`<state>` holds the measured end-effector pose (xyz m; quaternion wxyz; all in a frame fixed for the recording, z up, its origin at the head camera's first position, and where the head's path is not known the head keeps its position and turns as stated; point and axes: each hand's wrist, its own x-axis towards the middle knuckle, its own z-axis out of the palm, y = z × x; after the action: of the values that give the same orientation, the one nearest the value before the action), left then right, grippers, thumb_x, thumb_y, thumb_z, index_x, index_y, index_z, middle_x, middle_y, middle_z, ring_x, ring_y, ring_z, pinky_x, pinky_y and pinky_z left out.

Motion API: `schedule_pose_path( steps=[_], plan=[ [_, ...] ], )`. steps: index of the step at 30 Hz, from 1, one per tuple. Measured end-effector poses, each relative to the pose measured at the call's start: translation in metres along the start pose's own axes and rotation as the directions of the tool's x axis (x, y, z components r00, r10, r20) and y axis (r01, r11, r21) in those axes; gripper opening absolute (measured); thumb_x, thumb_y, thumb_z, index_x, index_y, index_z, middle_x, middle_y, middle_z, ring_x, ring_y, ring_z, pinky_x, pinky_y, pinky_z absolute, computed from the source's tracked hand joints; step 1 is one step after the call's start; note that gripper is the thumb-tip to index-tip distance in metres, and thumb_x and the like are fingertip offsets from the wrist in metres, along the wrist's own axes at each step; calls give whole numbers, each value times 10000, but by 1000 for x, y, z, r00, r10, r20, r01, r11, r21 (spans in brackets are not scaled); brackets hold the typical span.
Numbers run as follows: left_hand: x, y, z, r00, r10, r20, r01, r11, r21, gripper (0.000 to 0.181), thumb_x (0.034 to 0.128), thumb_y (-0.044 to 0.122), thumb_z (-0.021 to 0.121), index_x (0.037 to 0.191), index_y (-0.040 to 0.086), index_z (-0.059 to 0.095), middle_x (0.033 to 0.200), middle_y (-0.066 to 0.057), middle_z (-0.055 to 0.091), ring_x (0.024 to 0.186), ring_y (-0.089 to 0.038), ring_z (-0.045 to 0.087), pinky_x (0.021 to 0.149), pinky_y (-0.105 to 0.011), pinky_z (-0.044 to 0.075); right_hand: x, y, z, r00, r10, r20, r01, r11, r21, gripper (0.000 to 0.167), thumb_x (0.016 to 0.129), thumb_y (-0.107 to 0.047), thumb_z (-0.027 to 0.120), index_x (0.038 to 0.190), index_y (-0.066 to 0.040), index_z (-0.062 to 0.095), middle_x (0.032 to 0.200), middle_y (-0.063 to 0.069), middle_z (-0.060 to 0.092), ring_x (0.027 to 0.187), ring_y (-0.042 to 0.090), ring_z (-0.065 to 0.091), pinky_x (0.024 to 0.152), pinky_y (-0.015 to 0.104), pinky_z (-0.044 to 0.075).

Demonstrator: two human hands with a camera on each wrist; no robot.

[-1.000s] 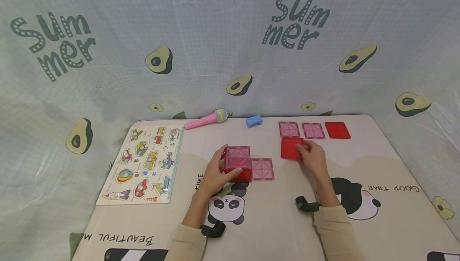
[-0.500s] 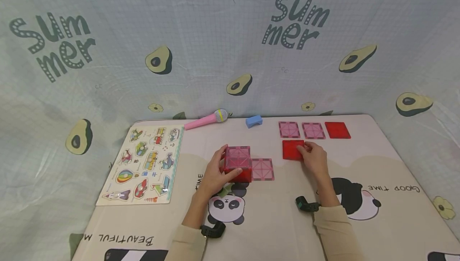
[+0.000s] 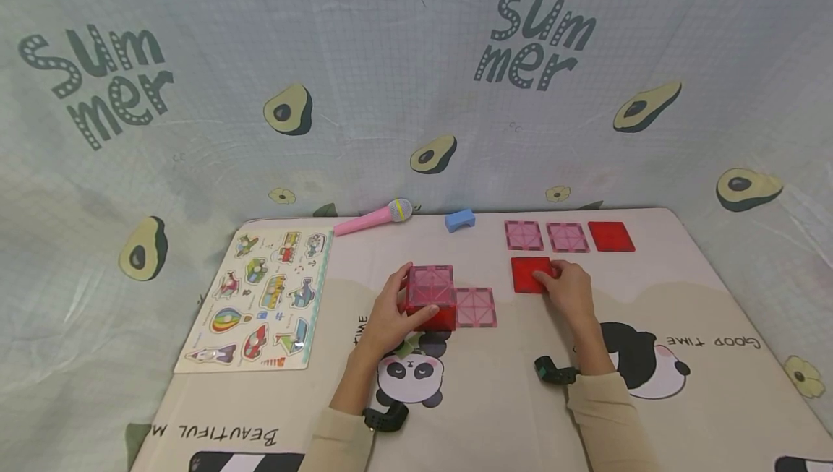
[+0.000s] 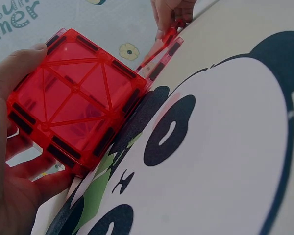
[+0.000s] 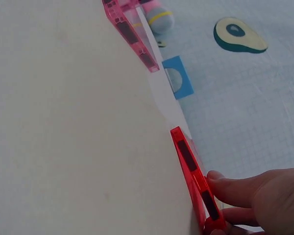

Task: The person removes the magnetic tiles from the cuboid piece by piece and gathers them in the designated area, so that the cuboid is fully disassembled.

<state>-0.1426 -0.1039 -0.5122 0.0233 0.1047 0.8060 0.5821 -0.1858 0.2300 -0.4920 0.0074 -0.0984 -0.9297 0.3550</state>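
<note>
My left hand [image 3: 392,320] grips a box built of magnetic tiles [image 3: 431,297], thumb at its near side and fingers round its left. A pink tile forms the box's top, and a red tile its near face, which shows large in the left wrist view. Flat on the table against the box's right side lies a pink magnetic tile [image 3: 476,307]. Farther right, my right hand [image 3: 570,290] pinches a red magnetic tile [image 3: 528,274] by its right edge. In the right wrist view that red tile [image 5: 193,171] appears nearly edge-on; its exact height over the table is unclear.
Behind the right hand lie two pink tiles [image 3: 523,236] [image 3: 567,237] and another red tile [image 3: 612,236] in a row. A blue arched block [image 3: 460,220] and a pink toy microphone [image 3: 374,217] lie along the back edge. A picture puzzle board [image 3: 257,298] covers the table's left side.
The red tile in my right hand has shifted slightly toward me and to the right, away from the back row of tiles. My left hand and the box stay in place.
</note>
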Motion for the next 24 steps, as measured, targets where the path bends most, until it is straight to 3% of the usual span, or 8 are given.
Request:
schedule_pose_path(
  steps=[18, 24],
  plan=[
    [1, 1, 0, 1000, 0, -6, 0, 1000, 11, 933, 835, 380, 789, 1577, 145, 274, 1517, -90, 449, 1339, -390, 534, 1001, -521, 541, 0, -1, 2, 1000, -7, 7, 7, 999, -32, 521, 968, -200, 652, 1344, 139, 534, 1245, 346, 530, 1139, 459, 504, 993, 566, 512],
    [1, 0, 0, 1000, -2, -3, 2, 1000, 4, 930, 840, 376, 786, 1578, 145, 271, 1523, -93, 443, 1340, -390, 532, 999, -513, 544, -1, -2, 2, 999, -33, -27, 32, 999, -25, 526, 973, -229, 637, 1325, 150, 540, 1195, 332, 552, 1080, 426, 512, 956, 554, 537]
  ],
)
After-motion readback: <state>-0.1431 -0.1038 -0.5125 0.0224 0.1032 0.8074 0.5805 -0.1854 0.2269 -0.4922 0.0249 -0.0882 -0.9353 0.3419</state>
